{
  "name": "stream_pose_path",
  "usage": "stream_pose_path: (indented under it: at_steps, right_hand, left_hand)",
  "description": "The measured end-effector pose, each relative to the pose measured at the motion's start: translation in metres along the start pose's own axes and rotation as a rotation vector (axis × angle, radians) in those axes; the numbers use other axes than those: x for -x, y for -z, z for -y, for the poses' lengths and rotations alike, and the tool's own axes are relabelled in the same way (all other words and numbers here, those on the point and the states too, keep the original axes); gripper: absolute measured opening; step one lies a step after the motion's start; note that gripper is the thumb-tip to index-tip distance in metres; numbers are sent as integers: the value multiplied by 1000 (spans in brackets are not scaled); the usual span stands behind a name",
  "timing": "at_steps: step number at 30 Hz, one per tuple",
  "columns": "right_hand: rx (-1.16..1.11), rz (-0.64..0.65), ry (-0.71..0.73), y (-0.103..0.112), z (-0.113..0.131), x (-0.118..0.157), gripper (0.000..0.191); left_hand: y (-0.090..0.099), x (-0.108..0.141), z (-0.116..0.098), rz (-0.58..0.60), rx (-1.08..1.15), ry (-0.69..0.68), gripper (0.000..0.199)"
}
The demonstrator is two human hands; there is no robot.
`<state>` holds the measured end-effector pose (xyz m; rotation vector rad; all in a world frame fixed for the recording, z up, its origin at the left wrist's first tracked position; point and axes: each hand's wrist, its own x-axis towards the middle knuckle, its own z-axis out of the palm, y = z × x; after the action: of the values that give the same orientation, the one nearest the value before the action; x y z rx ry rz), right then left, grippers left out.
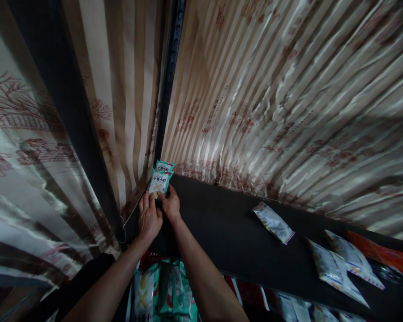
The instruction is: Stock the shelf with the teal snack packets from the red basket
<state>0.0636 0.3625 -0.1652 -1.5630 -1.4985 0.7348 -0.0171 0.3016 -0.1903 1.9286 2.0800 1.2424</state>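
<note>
Currently, left hand (150,220) flat, fingers extended to lower edge of glossy teal-and-white packet (159,182); right hand (171,205) half-curled at its corner, pinch unclear; smooth black shelf (218,214) rightward, pleated curtain (228,98) beyond

Lighting: dim overall. Glare: pale streaks along the curtain folds (275,103), right and lower left. Shadow: deep across the black shelf (218,219). Definition: soft; right-hand packets (329,264) blurred, large lettering on the green packets (160,180) legible. Distortion: wide-angle stretching toward the edges.
</note>
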Motion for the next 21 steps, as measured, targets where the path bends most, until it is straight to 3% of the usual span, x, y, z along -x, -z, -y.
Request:
stream_pose_path:
  at_steps: [7,12,17,21]
  right_hand:
    - [77,-38,36,-2,-1,0,47]
    - [142,-144,73,-3,-4,0,42]
    - [169,-83,54,-2,-2,-2,37]
    - [170,-101,62,-2,1,-3,47]
  left_hand:
    - [-1,-3,0,5,-13,-3,51]
    - [-2,-3,1,-1,-10,-5,52]
    - [-3,-5,2,0,4,-6,52]
    - [-3,-7,1,-4,17,6,54]
